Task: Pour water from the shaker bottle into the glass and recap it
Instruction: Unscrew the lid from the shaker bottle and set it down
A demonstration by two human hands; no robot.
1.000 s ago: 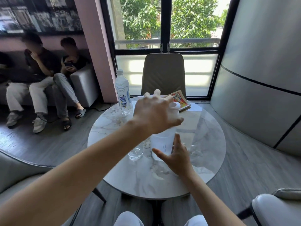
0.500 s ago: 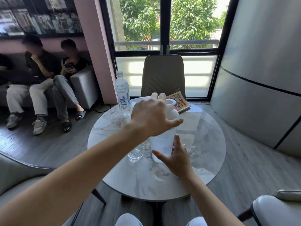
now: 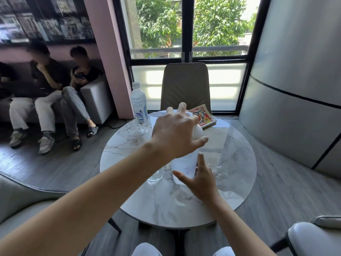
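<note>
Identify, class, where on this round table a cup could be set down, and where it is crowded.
Free: the right side of the table, past the shaker bottle, and the near edge. Crowded: the centre, with both hands, shaker and glass; the far edge holds water bottle and book.

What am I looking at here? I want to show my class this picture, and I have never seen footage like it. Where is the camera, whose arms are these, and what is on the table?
The camera is worn on a person's head and looks forward and down, so the two bare arms are that person's own. No machine is involved.

The left hand grips the white lid on top of a cloudy plastic shaker bottle. The right hand steadies the bottle low on its side, fingers spread.

The bottle stands on a round marble table. Just left of it is a small clear glass. Further back stand a capped water bottle and a colourful book. Behind the table is an empty chair. Two people sit on a sofa at the left.
</note>
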